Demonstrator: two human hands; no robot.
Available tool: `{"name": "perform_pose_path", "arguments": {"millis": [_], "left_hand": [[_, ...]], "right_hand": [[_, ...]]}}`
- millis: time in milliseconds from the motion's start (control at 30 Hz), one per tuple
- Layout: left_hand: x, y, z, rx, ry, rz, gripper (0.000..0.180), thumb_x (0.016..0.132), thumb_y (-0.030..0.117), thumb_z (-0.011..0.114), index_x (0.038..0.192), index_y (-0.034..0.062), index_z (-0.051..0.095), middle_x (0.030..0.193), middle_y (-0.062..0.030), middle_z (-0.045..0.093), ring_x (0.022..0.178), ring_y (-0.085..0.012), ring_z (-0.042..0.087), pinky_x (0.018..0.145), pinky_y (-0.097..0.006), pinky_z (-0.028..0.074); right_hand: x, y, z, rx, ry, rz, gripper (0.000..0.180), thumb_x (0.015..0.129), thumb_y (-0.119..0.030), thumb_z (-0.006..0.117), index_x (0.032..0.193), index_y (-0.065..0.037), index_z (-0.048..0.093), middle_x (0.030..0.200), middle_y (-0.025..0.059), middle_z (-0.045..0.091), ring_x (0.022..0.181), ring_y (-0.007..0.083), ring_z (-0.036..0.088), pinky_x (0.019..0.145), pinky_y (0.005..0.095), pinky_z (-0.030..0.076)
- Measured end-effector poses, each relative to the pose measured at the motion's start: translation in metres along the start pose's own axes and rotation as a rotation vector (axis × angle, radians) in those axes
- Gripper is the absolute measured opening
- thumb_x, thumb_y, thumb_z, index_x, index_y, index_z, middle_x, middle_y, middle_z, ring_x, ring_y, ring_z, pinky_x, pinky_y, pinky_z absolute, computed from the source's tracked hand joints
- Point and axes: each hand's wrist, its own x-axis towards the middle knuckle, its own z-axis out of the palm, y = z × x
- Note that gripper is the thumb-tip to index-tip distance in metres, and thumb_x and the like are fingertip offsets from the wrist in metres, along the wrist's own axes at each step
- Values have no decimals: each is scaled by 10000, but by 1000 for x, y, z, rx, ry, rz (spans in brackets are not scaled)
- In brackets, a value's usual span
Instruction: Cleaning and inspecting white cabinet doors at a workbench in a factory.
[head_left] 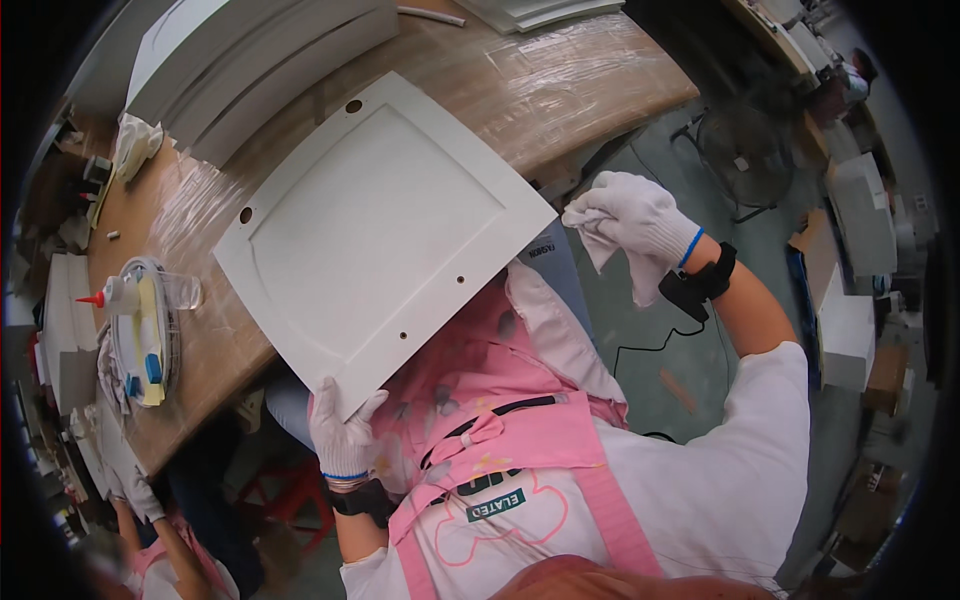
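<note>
A white cabinet door panel point(385, 220) with a raised frame border lies tilted across the table edge and over my lap. Two large round holes pierce its far left side, and two small ones sit near its near right edge. My left hand point(343, 430), in a white knit glove, grips the panel's near corner, thumb on the upper face. Off the panel's right corner, my gloved right hand point(640, 220) is closed around a white cloth point(597, 243) whose folds hang below the fingers. The cloth is close to the panel's right corner.
The table point(560, 90) is wrapped in clear film. White panels point(270, 70) are stacked at its far left. A tray point(145, 340) holds a red-tipped bottle point(110, 293) and blue-ended pieces. Another person's gloved hand point(140, 492) shows at lower left. A round fan point(742, 160) stands on the floor.
</note>
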Motion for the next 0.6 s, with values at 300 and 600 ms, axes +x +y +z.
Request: {"name": "perform_pose_path", "arguments": {"millis": [300,600], "left_hand": [[5,-4,-7,-47,-50,8,373,1005,197,497,1316,0,432,1221,-219,583,1051,-415,636,718,-589,620],[4,-5,-8,-43,-32,-10,368,1004,195,503,1317,15,430,1220,-216,582,1064,-416,627,732,-589,616]], "right_hand": [[71,-49,13,-240,251,-133,188,802,-165,649,987,-158,685,985,112,630,960,316,609,819,402,505],[76,-62,8,-469,145,-59,249,710,-97,705,948,-169,685,1011,114,627,985,293,613,828,361,515]]}}
